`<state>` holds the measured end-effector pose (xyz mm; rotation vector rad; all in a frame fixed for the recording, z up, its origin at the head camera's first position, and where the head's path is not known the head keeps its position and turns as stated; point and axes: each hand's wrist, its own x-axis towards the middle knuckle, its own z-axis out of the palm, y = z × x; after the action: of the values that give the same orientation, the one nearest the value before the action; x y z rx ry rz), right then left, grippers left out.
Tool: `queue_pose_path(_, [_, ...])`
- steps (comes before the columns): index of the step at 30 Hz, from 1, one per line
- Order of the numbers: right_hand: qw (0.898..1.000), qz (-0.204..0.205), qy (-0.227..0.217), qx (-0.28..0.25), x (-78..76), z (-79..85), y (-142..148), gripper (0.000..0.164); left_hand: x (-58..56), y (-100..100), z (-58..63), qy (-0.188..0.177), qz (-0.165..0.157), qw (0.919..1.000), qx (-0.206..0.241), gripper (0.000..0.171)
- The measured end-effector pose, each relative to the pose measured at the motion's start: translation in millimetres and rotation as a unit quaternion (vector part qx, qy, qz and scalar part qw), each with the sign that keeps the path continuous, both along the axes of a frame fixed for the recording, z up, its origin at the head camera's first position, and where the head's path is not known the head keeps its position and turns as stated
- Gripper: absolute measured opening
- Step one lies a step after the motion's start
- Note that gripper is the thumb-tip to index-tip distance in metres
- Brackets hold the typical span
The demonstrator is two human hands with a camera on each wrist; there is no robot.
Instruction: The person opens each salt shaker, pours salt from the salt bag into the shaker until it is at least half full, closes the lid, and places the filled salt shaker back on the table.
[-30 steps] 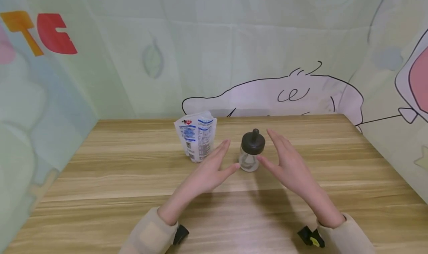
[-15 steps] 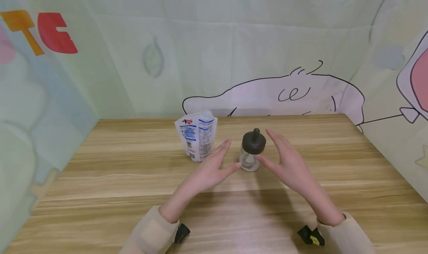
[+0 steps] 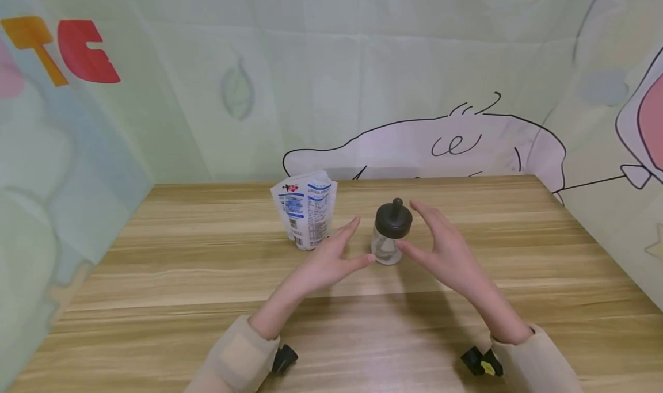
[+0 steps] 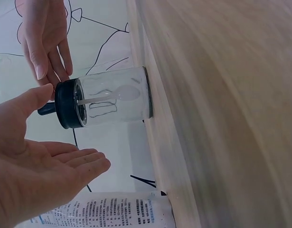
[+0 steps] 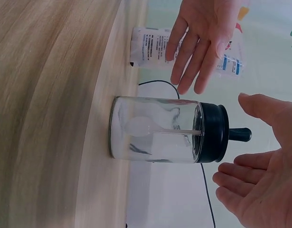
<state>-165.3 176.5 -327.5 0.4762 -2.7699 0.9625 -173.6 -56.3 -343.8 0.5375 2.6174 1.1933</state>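
Observation:
A clear glass seasoning jar (image 3: pixel 385 250) stands upright on the table, capped by a black lid (image 3: pixel 392 221) with a knob. Through the glass in the right wrist view, a pale spoon (image 5: pixel 140 127) hangs from the lid; otherwise the jar looks empty. My left hand (image 3: pixel 327 266) is held to the jar's left, fingers extended and thumb apart. On the other side, my right hand (image 3: pixel 449 258) has the same spread shape. Neither hand holds anything. Left of the jar, behind my left fingers, stands a white printed pouch (image 3: pixel 305 212), its lower right edge partly covered.
The wood-grain table (image 3: pixel 171 266) reaches back to a printed cloth backdrop (image 3: pixel 321 94), which also encloses both sides. Black devices (image 3: pixel 284 358) are strapped at both wrists by the light sleeves (image 3: pixel 238 353).

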Motion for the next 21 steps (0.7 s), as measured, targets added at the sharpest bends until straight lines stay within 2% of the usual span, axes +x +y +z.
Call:
queue_pose_path(12, [1.000, 0.015, -0.013, -0.023, -7.5, -7.9, 2.4, 0.079, -5.3, 4.5, -2.4, -0.010, 0.002, 0.9997, 0.021, 0.087])
queue_pose_path(21, [0.999, 0.006, -0.019, -0.034, -10.5, -9.2, 1.7, 0.080, -9.9, 9.8, -3.8, -0.021, -0.002, 0.9995, 0.023, 0.087])
